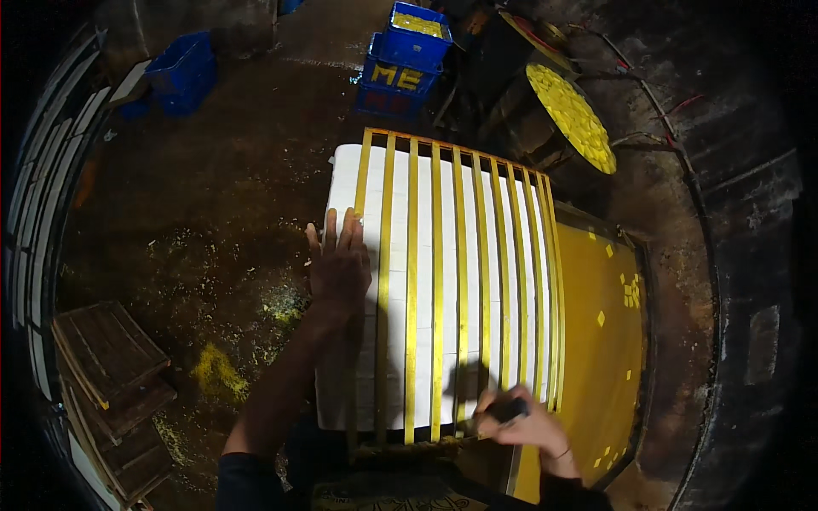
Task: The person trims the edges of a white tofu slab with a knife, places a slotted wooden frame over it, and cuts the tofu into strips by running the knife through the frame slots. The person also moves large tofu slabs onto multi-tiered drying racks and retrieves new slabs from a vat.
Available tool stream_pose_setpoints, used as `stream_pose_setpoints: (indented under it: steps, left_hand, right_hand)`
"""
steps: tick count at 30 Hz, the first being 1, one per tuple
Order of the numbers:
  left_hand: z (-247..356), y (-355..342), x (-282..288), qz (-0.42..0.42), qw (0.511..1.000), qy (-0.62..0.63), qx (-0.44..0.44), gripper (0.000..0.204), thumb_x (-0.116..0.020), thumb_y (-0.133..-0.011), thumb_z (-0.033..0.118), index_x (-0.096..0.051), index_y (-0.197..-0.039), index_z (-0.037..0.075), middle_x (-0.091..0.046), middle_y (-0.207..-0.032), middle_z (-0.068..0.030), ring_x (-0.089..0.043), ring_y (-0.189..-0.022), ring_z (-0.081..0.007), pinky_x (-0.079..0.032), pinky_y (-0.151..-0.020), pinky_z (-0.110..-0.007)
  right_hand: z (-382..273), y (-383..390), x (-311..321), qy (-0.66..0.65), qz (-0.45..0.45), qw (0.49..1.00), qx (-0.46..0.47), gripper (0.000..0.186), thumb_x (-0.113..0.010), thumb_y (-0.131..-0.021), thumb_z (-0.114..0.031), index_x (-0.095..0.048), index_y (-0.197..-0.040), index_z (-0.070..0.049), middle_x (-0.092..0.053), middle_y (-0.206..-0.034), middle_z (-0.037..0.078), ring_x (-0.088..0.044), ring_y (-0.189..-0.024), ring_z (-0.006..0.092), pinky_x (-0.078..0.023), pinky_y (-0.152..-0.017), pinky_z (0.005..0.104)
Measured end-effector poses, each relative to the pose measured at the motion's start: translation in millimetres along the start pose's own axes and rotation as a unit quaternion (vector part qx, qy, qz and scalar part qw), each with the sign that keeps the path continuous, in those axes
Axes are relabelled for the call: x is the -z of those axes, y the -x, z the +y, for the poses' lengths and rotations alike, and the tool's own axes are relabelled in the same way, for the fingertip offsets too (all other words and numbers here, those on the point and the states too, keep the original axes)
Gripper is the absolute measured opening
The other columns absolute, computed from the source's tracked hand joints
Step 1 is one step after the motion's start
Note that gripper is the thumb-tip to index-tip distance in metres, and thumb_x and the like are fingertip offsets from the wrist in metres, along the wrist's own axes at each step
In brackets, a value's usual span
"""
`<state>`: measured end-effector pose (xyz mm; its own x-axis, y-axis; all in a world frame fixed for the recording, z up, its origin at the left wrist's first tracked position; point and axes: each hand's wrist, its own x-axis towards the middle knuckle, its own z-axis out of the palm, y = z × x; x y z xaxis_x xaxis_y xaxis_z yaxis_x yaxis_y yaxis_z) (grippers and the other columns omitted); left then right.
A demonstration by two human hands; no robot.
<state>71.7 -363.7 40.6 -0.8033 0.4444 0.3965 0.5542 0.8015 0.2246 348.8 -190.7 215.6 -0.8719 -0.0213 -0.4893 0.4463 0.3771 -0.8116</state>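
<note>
A wide white slab (343,183), scored with faint cross lines, lies in front of me under a frame of parallel yellow bars (437,298). My left hand (339,264) rests flat on the slab's left side, its fingers spread and the fingertips by the leftmost bar. Near the close edge, right of the middle, my right hand (520,419) is closed round a small dark tool (509,412). Its working end is blurred against the bar ends, so its kind does not show. A shadow falls on the slab just beyond the right hand.
To the right stands a yellow-topped table (588,341) with several small yellow pieces on it. A round tray of yellow pieces (571,117) is farther back. Blue crates (405,64) are stacked at the far side, another blue crate (181,72) far left. Wooden trays (111,353) sit lower left.
</note>
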Motion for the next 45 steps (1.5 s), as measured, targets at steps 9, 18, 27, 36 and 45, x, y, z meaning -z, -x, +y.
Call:
stream_pose_setpoints:
  steps: [9, 18, 27, 36, 45]
  left_hand:
    - [18.1, -2.8, 4.8, 0.070, 0.996, 0.052, 0.000, 0.041, -0.054, -0.090, 0.017, -0.054, -0.127, 0.001, -0.051, -0.138, -0.0096, -0.038, -0.136, -0.0328, -0.020, -0.114, -0.061]
    - [-4.6, 3.9, -4.1, 0.083, 0.995, 0.055, 0.013, 0.040, -0.056, -0.089, 0.017, -0.055, -0.126, 0.001, -0.050, -0.140, -0.0096, -0.036, -0.137, -0.0322, -0.019, -0.114, -0.061]
    - [-12.1, 6.7, 5.6, 0.054, 0.997, 0.052, 0.017, 0.043, -0.055, -0.090, 0.020, -0.055, -0.129, 0.001, -0.046, -0.143, -0.0113, -0.030, -0.140, -0.0337, -0.017, -0.114, -0.062]
    - [-21.7, 11.4, 9.1, -0.028, 0.999, 0.034, 0.029, 0.047, -0.046, -0.094, 0.024, -0.052, -0.134, 0.001, -0.041, -0.149, -0.0107, -0.024, -0.143, -0.0331, -0.007, -0.117, -0.060]
    - [-11.5, 2.7, 15.7, -0.062, 0.996, 0.052, 0.024, 0.050, -0.041, -0.096, 0.023, -0.045, -0.140, 0.002, -0.038, -0.152, -0.0086, -0.023, -0.144, -0.0324, -0.007, -0.116, -0.060]
  right_hand:
    - [-85.8, -315.5, 144.0, 0.315, 0.348, 0.852, 0.232, 0.024, -0.066, -0.079, -0.019, -0.060, -0.084, 0.005, -0.060, -0.072, 0.027, -0.064, -0.066, 0.0356, -0.049, -0.063, 0.0388]
    - [-18.1, -41.7, -40.0, 0.131, 0.009, 0.991, 0.014, 0.016, -0.066, -0.079, -0.010, -0.063, -0.091, 0.000, -0.064, -0.082, 0.008, -0.062, -0.072, 0.0163, -0.050, -0.063, 0.0263]
    - [-115.3, -246.6, 40.9, 0.157, 0.262, 0.895, 0.326, 0.015, -0.066, -0.084, -0.014, -0.062, -0.083, 0.001, -0.060, -0.066, 0.010, -0.057, -0.058, 0.0165, -0.045, -0.056, 0.0300]
    - [-82.7, -231.2, 1.7, 0.174, 0.173, 0.963, 0.115, 0.016, -0.061, -0.089, -0.017, -0.066, -0.084, -0.003, -0.064, -0.066, 0.009, -0.060, -0.058, 0.0130, -0.048, -0.054, 0.0296]
    - [-82.5, -81.2, -38.8, 0.027, 0.099, 0.983, 0.154, 0.007, -0.068, -0.079, -0.007, -0.063, -0.080, -0.002, -0.058, -0.066, 0.000, -0.054, -0.060, 0.0068, -0.043, -0.055, 0.0246]
